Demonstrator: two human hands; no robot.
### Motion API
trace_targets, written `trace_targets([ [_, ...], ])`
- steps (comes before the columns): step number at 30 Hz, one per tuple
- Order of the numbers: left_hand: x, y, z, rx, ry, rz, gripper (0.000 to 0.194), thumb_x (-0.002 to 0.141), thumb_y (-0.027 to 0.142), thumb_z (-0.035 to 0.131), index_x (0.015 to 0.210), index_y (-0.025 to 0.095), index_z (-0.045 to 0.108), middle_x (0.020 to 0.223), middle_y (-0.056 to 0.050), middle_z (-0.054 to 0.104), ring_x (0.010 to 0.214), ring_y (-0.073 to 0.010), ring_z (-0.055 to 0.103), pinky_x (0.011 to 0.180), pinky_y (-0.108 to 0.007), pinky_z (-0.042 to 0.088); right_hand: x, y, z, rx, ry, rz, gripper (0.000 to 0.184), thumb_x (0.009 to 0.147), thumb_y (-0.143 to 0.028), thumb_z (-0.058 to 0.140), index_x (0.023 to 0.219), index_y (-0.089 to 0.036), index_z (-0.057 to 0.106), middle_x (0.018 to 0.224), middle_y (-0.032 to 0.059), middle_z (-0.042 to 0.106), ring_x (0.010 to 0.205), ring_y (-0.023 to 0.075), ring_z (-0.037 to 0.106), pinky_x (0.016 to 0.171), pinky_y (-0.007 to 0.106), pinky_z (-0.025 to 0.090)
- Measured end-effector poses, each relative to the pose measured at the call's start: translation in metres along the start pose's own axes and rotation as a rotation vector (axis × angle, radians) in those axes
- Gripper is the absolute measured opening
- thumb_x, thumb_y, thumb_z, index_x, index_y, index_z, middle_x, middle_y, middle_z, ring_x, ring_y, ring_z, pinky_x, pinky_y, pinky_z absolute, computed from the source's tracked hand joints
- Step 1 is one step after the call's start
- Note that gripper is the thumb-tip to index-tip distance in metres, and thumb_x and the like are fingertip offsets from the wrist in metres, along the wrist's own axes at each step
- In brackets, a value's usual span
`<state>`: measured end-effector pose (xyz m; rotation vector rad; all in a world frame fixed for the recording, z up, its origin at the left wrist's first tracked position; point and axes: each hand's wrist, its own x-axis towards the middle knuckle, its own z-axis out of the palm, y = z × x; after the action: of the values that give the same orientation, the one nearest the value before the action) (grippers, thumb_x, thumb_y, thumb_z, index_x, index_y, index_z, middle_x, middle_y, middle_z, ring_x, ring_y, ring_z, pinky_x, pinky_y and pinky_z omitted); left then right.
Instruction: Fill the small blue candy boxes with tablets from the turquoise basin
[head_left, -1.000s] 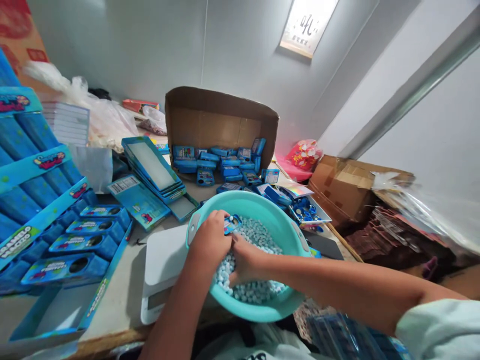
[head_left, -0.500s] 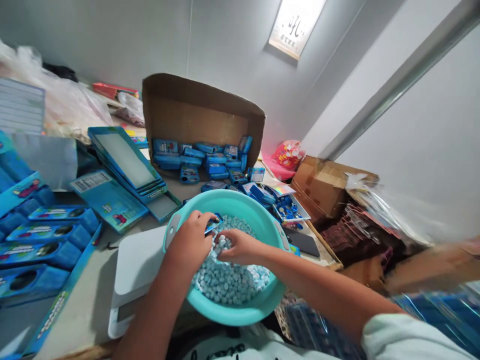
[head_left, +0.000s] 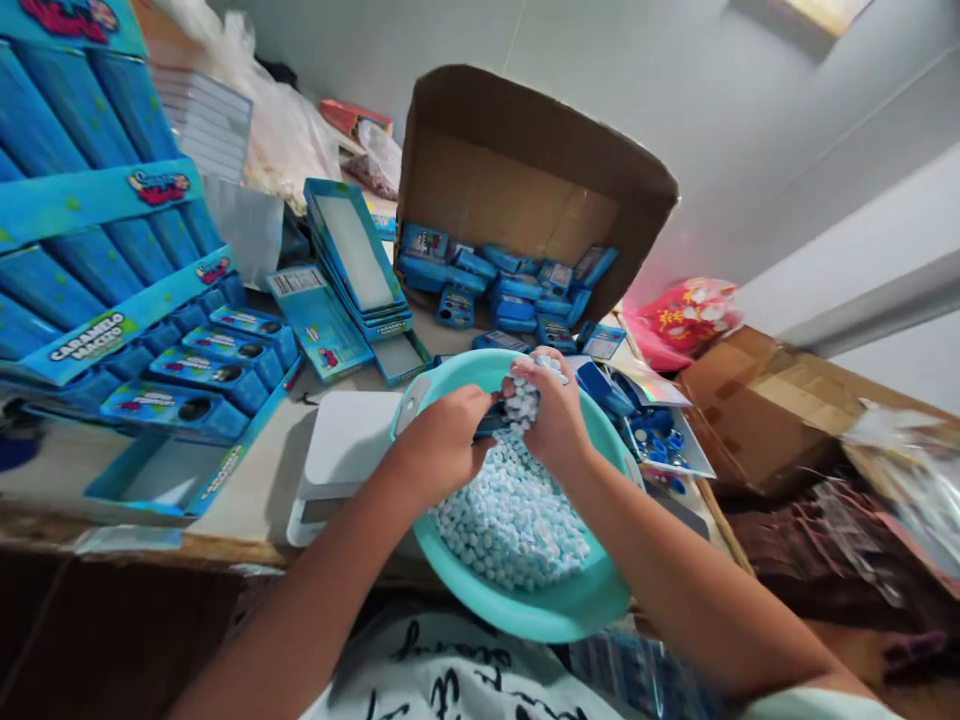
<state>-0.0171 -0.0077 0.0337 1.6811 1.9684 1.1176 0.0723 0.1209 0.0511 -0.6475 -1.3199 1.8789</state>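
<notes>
A turquoise basin [head_left: 517, 622] with side handles stands in front of me, filled with small pale blue and white candies [head_left: 517, 530]. Over its far left part, my left hand [head_left: 450, 435] is closed on a small blue candy box [head_left: 492, 424], mostly hidden by the fingers. My right hand [head_left: 559, 410] is cupped round a heap of candies [head_left: 523, 398], right against the box. Whether candies are passing into the box cannot be made out.
A white scale [head_left: 352, 440] sits left of the basin. Further left is a blue display [head_left: 97, 250] of boxes, with flat blue trays [head_left: 356, 255] behind. An open carton [head_left: 525, 150] of small blue boxes stands at the back. A tray of blue parts [head_left: 667, 440] lies right.
The view has swung left and down. My right hand has risen from the candies with a handful and brought it to the box in my left hand.
</notes>
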Motion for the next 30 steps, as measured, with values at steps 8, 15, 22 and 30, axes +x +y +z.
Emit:
trace_targets([
  [8, 0.008, 0.000, 0.000, 0.014, -0.074, -0.115, 0.035, 0.083, 0.018, 0.072, 0.118, 0.019, 0.066, 0.119, -0.009, 0.068, 0.113, -0.0274, 0.064, 0.100, -0.037, 0.050, 0.006, 0.004, -0.005, 0.104, -0.040, 0.093, 0.033, 0.070, -0.027, 0.077, 0.079, -0.024, 0.045, 0.071, -0.0067, 0.061, 0.062, 0.0128, 0.060, 0.058, 0.024, 0.050],
  [15, 0.012, 0.003, 0.000, 0.076, -0.112, -0.142, 0.020, 0.089, 0.026, 0.068, 0.107, 0.018, 0.065, 0.108, -0.008, 0.068, 0.103, -0.0276, 0.064, 0.090, -0.039, 0.050, 0.004, 0.001, -0.006, 0.186, -0.126, 0.087, 0.024, 0.075, -0.035, 0.069, 0.070, -0.022, 0.050, 0.067, -0.0042, 0.062, 0.059, 0.0135, 0.060, 0.057, 0.026, 0.050],
  [22, 0.015, 0.003, 0.000, 0.078, -0.156, -0.129, 0.025, 0.088, 0.025, 0.065, 0.112, 0.018, 0.063, 0.115, -0.010, 0.068, 0.109, -0.0286, 0.065, 0.094, -0.038, 0.050, 0.005, 0.003, -0.008, 0.171, -0.122, 0.065, 0.025, 0.075, -0.037, 0.070, 0.066, -0.020, 0.054, 0.062, -0.0029, 0.061, 0.052, 0.0123, 0.056, 0.056, 0.026, 0.050],
  [30, 0.018, 0.006, 0.000, 0.054, -0.092, -0.221, 0.027, 0.082, 0.029, 0.069, 0.108, 0.021, 0.069, 0.106, -0.005, 0.073, 0.095, -0.0270, 0.067, 0.087, -0.036, 0.052, -0.002, 0.008, -0.008, 0.073, -0.151, -0.006, 0.028, 0.081, -0.041, 0.067, 0.068, -0.022, 0.051, 0.065, -0.0014, 0.064, 0.054, 0.0130, 0.057, 0.056, 0.026, 0.051],
])
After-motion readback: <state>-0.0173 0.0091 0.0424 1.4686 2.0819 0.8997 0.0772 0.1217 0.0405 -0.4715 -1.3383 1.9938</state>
